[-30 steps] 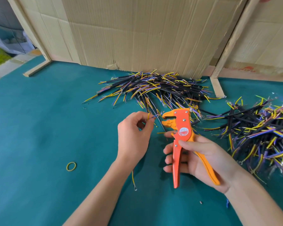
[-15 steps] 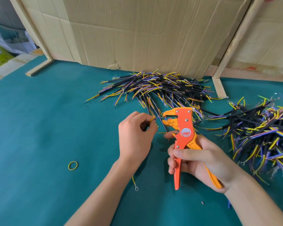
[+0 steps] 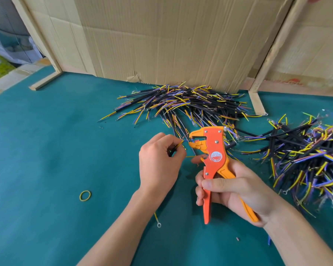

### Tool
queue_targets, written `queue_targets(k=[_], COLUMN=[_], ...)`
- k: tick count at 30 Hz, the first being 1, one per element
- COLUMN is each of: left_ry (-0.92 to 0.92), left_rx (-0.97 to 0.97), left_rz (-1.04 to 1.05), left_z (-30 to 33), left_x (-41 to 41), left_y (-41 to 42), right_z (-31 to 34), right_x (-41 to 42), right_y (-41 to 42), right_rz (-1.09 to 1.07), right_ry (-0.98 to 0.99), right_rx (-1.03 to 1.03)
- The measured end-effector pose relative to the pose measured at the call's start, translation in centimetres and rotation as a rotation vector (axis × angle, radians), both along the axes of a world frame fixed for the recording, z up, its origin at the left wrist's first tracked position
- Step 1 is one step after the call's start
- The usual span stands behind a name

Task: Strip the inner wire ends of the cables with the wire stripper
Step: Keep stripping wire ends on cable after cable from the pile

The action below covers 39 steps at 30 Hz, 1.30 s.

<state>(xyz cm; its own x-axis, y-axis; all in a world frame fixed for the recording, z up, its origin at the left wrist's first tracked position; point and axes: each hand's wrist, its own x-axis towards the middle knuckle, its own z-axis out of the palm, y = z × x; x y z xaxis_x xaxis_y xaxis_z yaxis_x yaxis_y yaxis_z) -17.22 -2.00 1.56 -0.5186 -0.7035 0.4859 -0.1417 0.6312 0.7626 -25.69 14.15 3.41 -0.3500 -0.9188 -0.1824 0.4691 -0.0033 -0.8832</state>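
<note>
I have my left hand (image 3: 159, 164) pinching one short cable (image 3: 175, 148) between thumb and forefinger, the other fingers curled in around its black jacket, and I am feeding a thin inner wire end into the beak of the wire stripper (image 3: 212, 160). My right hand (image 3: 233, 191) is clenched around the tool's two handles, thumb laid across the front.

The cable looks light and limp, a soft jacket with fine cores fanning out of it, so I judge it will bend away unless I hold it close behind the end being stripped (which is where my fingertips sit now). The cores are thin enough to nick or snap, I think, if the pull is crooked. The stripper is rigid, with plastic handles, and its weight sits up near the head, so the grip belongs low on both handles for leverage.

Counting: one stripper, one cable in hand, two hands at work. Two heaps of cables lie on the green table (image 3: 46, 169): the far pile (image 3: 183, 104) at about twelve o'clock from the tool, against the cardboard sheet (image 3: 161, 41), and the right pile (image 3: 311, 160) at three o'clock. Each holds far too many to count singly, and I cannot tell which heap is finished. One yellow rubber band (image 3: 85, 195) lies at nine o'clock from my forearms, and one loose ring-terminal wire (image 3: 156, 219) sits at six o'clock below my left wrist.
</note>
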Motion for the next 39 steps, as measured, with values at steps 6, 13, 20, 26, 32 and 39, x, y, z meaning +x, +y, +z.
queue_targets(k=[6,13,20,26,32,39], left_ry=[-0.013,-0.013,0.008,0.036,0.038,0.065], left_rx=[-0.144,-0.227,-0.251,-0.267,-0.184,0.013], left_rz=[0.027,0.015,0.015,0.008,-0.015,-0.028], left_z=[0.08,0.14,0.28,0.21,0.14,0.40], left_x=[0.11,0.14,0.12,0.06,0.03,-0.04], left_y=[0.21,0.63,0.70,0.60,0.65,0.39], right_z=[-0.12,-0.05,0.13,0.29,0.28,0.10], right_x=[-0.01,0.10,-0.01,-0.05,-0.06,-0.12], right_y=[-0.06,-0.12,0.05,0.14,0.01,-0.01], right_rz=[0.010,-0.011,-0.011,-0.020,-0.122,-0.151], right_ry=[-0.009,-0.011,-0.060,-0.065,-0.073,-0.173], right_rx=[0.019,0.015,0.017,0.047,0.059,-0.023])
